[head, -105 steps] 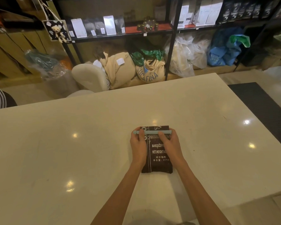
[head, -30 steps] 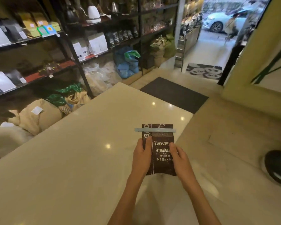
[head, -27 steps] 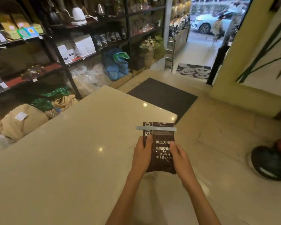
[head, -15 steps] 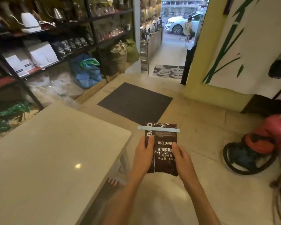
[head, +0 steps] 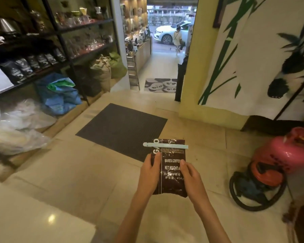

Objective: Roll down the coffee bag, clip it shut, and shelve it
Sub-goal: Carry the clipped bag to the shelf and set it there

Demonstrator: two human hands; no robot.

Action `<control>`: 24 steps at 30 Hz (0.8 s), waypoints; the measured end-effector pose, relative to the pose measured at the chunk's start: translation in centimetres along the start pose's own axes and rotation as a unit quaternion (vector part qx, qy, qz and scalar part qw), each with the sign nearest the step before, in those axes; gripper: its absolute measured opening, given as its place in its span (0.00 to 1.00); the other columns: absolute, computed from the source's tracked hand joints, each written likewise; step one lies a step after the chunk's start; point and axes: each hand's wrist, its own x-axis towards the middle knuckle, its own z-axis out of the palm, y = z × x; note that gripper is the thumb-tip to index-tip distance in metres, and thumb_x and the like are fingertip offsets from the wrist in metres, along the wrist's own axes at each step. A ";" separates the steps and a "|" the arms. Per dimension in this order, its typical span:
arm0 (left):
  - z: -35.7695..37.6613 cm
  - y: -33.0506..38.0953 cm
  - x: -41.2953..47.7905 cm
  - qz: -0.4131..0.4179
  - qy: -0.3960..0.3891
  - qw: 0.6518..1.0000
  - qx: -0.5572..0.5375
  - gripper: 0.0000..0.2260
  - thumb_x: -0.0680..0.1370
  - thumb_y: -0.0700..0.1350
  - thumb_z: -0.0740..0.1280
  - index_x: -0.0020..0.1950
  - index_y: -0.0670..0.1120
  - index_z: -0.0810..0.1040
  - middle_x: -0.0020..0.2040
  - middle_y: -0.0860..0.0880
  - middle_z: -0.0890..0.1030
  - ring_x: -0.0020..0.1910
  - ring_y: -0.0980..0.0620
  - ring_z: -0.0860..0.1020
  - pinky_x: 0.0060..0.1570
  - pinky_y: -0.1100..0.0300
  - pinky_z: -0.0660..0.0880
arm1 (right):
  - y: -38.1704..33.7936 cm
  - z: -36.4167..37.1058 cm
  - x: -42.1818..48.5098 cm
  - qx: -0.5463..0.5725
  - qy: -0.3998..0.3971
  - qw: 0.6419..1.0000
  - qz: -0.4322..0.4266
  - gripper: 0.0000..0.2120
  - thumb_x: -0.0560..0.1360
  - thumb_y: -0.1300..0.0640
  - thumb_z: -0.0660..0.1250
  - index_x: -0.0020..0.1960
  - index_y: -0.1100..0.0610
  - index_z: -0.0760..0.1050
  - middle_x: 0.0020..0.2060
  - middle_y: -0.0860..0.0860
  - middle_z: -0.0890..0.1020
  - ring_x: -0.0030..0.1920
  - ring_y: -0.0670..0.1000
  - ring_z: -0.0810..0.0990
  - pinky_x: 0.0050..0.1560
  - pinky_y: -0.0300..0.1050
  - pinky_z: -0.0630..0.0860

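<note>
A dark brown coffee bag (head: 170, 171) with white lettering is held upright in front of me, above the tiled floor. A pale blue clip (head: 165, 145) runs across its rolled top and sticks out on both sides. My left hand (head: 150, 171) grips the bag's left edge, thumb on the front. My right hand (head: 189, 174) grips the right edge the same way. Black metal shelves (head: 63, 41) stand at the left, one level carrying a row of dark coffee bags (head: 32, 64).
The white table corner (head: 25, 216) is at the lower left. A dark floor mat (head: 121, 130) lies ahead, with a doorway beyond. Sacks and plastic bags (head: 60, 93) sit under the shelves. A pink gas cylinder and red-blue vacuum (head: 270, 171) stand at the right.
Both hands lifted the clipped bag off the table. My view has swung right, away from the table, so the bag now hangs over the floor near the mat.
</note>
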 end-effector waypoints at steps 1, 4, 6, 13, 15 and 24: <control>-0.1 0.9 2.4 0.002 0.003 1.000 -0.002 0.14 0.83 0.55 0.59 0.60 0.48 0.75 0.47 0.50 0.84 0.40 0.59 0.85 0.35 0.66 0.78 | -1.0 0.5 2.5 -0.003 -0.005 1.000 -0.003 0.13 0.81 0.47 0.60 0.55 0.53 0.79 0.46 0.51 0.87 0.46 0.49 0.86 0.46 0.43 0.81; -0.6 3.1 7.7 0.004 0.019 1.000 -0.007 0.14 0.83 0.55 0.59 0.60 0.48 0.75 0.48 0.49 0.84 0.43 0.55 0.85 0.41 0.59 0.81 | -3.2 2.0 8.1 -0.009 -0.016 1.000 -0.011 0.13 0.81 0.47 0.59 0.55 0.52 0.78 0.47 0.51 0.86 0.45 0.47 0.86 0.41 0.37 0.78; -1.3 4.1 11.4 0.005 0.031 1.000 0.000 0.13 0.83 0.56 0.58 0.59 0.50 0.74 0.48 0.49 0.84 0.43 0.54 0.85 0.42 0.59 0.81 | -4.3 3.3 11.8 -0.015 -0.035 0.999 -0.016 0.13 0.81 0.46 0.59 0.56 0.51 0.78 0.47 0.50 0.86 0.44 0.45 0.85 0.40 0.35 0.77; -3.9 6.7 23.4 -0.010 0.087 0.996 0.011 0.16 0.82 0.58 0.57 0.63 0.50 0.72 0.51 0.50 0.81 0.48 0.52 0.83 0.52 0.51 0.82 | -7.6 8.4 24.7 -0.060 -0.104 0.992 -0.030 0.17 0.81 0.42 0.56 0.62 0.50 0.74 0.51 0.48 0.84 0.48 0.45 0.83 0.40 0.35 0.75; -4.7 7.6 27.2 -0.002 0.107 0.994 0.007 0.15 0.82 0.58 0.57 0.63 0.51 0.71 0.52 0.50 0.81 0.50 0.52 0.83 0.55 0.49 0.81 | -8.7 10.1 29.0 -0.066 -0.127 0.989 -0.029 0.19 0.80 0.41 0.56 0.63 0.50 0.73 0.52 0.50 0.84 0.49 0.46 0.84 0.40 0.35 0.76; -10.2 11.4 42.1 -0.025 0.220 0.975 -0.019 0.16 0.83 0.57 0.56 0.64 0.48 0.72 0.51 0.48 0.82 0.47 0.52 0.83 0.43 0.59 0.79 | -14.1 19.3 44.8 -0.070 -0.248 0.966 -0.015 0.13 0.81 0.43 0.56 0.60 0.47 0.72 0.49 0.46 0.82 0.46 0.43 0.83 0.37 0.33 0.78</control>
